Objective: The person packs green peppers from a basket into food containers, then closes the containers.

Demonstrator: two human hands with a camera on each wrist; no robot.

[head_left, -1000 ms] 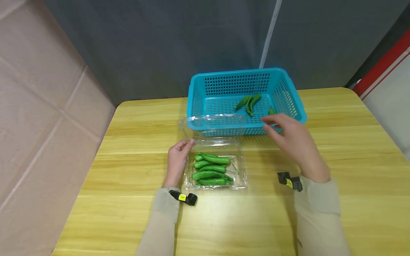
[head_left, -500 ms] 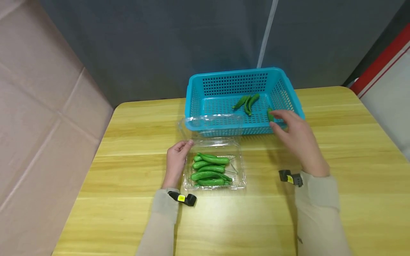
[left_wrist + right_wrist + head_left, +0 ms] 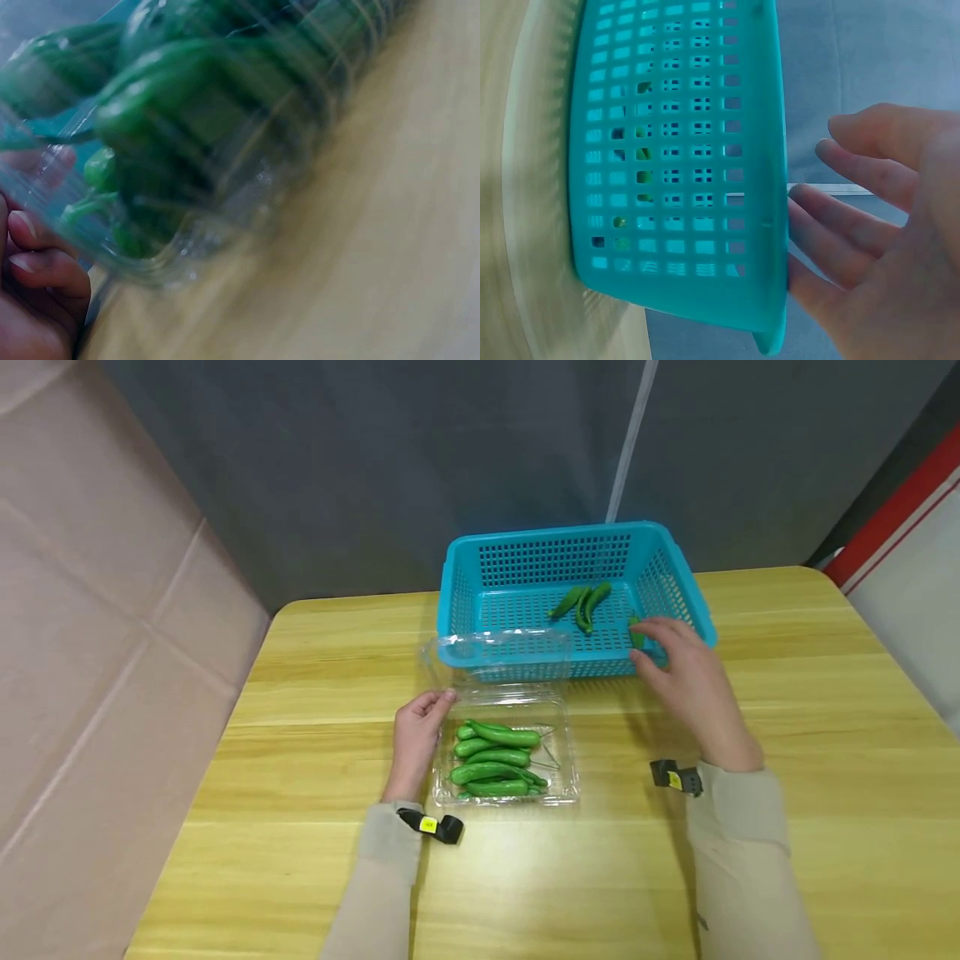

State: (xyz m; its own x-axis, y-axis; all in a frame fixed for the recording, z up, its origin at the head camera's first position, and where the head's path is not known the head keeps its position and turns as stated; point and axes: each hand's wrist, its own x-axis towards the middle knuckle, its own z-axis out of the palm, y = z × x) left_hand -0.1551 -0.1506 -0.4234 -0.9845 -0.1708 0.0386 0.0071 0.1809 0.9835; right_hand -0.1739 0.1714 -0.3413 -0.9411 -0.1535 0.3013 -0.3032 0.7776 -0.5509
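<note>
My left hand (image 3: 417,735) pinches the left edge of a clear plastic clamshell box (image 3: 572,781), near its hinge. Several green chili peppers (image 3: 495,758) lie side by side in the base, and the left wrist view shows them blurred through the plastic wall (image 3: 247,187). Behind the box stands a blue-green perforated basket (image 3: 555,532), holding a small cluster of green peppers (image 3: 583,606) and a single pepper (image 3: 635,633) by its right end. Over the near right rim hovers my right hand (image 3: 690,681), thumb and fingers apart, nothing between them. Its lower fingers (image 3: 840,232) are close to the rim in the right wrist view.
The box's raised transparent lid (image 3: 498,660) overlaps the basket's front left wall in the head view. Everything stands on a wooden table (image 3: 300,735). A dark grey curtain (image 3: 360,468) hangs behind the table, and a pale padded wall (image 3: 112,652) is at left.
My right hand has shifted slightly right, from the basket's front rim to beside the single pepper at its right end. The left hand keeps its hold on the box.
</note>
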